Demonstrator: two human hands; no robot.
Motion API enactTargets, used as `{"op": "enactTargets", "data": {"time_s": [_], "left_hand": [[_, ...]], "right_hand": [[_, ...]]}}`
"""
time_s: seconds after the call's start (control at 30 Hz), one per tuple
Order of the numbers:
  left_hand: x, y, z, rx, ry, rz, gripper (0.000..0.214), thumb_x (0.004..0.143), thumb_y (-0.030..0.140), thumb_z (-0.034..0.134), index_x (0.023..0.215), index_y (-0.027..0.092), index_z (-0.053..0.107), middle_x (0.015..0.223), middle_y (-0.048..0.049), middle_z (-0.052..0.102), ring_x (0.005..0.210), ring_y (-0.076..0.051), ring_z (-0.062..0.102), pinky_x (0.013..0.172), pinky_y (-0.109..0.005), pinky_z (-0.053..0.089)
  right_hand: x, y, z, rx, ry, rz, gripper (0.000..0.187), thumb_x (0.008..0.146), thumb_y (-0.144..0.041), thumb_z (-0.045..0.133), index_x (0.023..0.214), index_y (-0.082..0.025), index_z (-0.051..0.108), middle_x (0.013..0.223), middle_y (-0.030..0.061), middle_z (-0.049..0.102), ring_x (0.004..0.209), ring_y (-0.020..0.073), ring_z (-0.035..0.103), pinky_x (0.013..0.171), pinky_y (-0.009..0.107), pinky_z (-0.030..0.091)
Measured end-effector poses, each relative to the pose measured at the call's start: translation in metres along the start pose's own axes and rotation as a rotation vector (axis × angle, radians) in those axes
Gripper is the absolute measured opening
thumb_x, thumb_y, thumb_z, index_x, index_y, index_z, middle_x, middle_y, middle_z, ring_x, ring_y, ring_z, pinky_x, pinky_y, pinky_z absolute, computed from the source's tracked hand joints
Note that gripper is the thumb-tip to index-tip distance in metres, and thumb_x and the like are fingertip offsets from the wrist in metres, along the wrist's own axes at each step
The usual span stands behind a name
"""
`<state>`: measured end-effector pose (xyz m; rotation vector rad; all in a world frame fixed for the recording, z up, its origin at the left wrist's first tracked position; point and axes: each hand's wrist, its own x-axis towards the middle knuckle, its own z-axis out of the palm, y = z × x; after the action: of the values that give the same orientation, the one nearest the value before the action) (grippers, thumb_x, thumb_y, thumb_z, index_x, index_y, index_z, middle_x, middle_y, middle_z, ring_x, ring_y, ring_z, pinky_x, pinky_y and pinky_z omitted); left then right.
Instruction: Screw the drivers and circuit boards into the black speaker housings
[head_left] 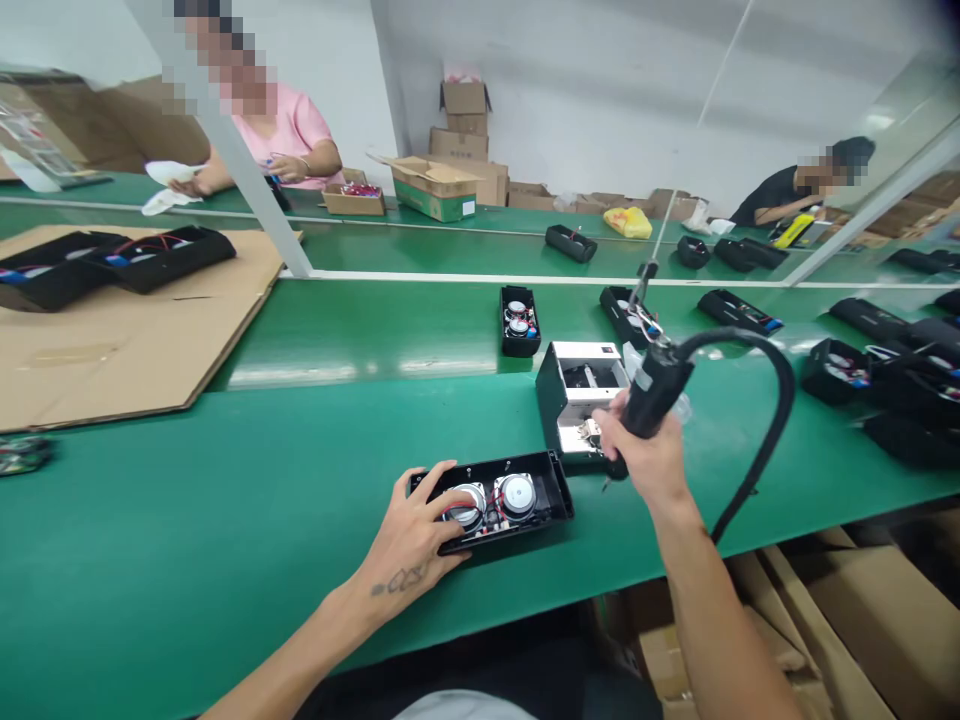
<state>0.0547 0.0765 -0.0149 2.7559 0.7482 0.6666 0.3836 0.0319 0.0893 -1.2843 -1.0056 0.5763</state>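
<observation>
Open speaker housing [499,502], long axis left-right, at the table's [225,520] near edge. My left hand [416,535] presses its left end, fingers spread; my right hand [645,455], just right of it, grips the electric screwdriver [656,390].

No text, label, brand name or number can be read anywhere in the view. A line of dark tattooed lettering [401,580] is seen on the wrist just behind the left hand [424,525], but its characters are too small and blurred to be made out.
</observation>
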Motion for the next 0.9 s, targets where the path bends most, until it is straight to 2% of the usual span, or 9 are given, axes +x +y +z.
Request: {"op": "enactTargets", "data": {"time_s": [0.07,0.13,0.23,0.3,0.47,0.9], "left_hand": [[-0.001,0.001,0.001,0.000,0.003,-0.001,0.022,0.078,0.037,0.097,0.085,0.027,0.079,0.121,-0.0013,0.079,0.150,-0.041,0.050,0.118,-0.061,0.031],[0.000,0.002,0.001,0.000,0.007,0.001,0.023,0.077,0.037,0.098,0.086,0.028,0.079,0.121,-0.0009,0.078,0.150,-0.041,0.049,0.118,-0.060,0.030],[0.001,0.004,0.000,0.000,0.012,0.004,0.023,0.076,0.035,0.099,0.087,0.028,0.079,0.120,-0.0002,0.079,0.149,-0.040,0.050,0.119,-0.060,0.029],[0.001,0.004,-0.001,-0.004,0.016,0.002,0.023,0.076,0.034,0.099,0.087,0.028,0.079,0.120,0.0002,0.079,0.149,-0.040,0.050,0.119,-0.060,0.028],[-0.001,0.004,0.002,-0.001,0.004,0.001,0.023,0.076,0.037,0.099,0.084,0.027,0.080,0.120,-0.0003,0.079,0.148,-0.041,0.051,0.120,-0.061,0.027],[-0.001,0.003,0.003,-0.002,-0.005,0.006,0.024,0.076,0.036,0.099,0.082,0.025,0.078,0.123,-0.0005,0.079,0.149,-0.042,0.050,0.120,-0.063,0.027]], "right_hand": [[-0.021,-0.009,0.004,0.132,-0.023,0.003,0.029,0.090,-0.030,0.084,0.109,-0.024,0.063,0.056,-0.0109,0.054,0.041,0.0110,0.048,0.045,0.027,0.040],[-0.041,-0.018,0.012,0.267,-0.022,-0.053,0.031,0.095,-0.027,0.079,0.119,-0.027,0.060,0.058,-0.0118,0.053,0.040,0.0100,0.047,0.044,0.026,0.040],[-0.062,-0.024,0.031,0.373,-0.061,-0.138,0.028,0.099,-0.026,0.074,0.121,-0.030,0.058,0.062,-0.0119,0.051,0.040,0.0096,0.046,0.043,0.026,0.040],[-0.069,-0.022,0.043,0.380,-0.103,-0.144,0.025,0.100,-0.025,0.072,0.120,-0.031,0.058,0.064,-0.0112,0.053,0.042,0.0103,0.048,0.043,0.026,0.042],[-0.074,-0.007,0.060,0.399,-0.150,-0.101,0.025,0.101,-0.022,0.072,0.121,-0.029,0.059,0.065,-0.0103,0.056,0.044,0.0090,0.051,0.046,0.025,0.044],[-0.077,0.002,0.072,0.349,-0.171,-0.084,0.023,0.102,-0.027,0.073,0.116,-0.028,0.056,0.066,-0.0114,0.055,0.044,0.0085,0.051,0.047,0.023,0.044]]}}
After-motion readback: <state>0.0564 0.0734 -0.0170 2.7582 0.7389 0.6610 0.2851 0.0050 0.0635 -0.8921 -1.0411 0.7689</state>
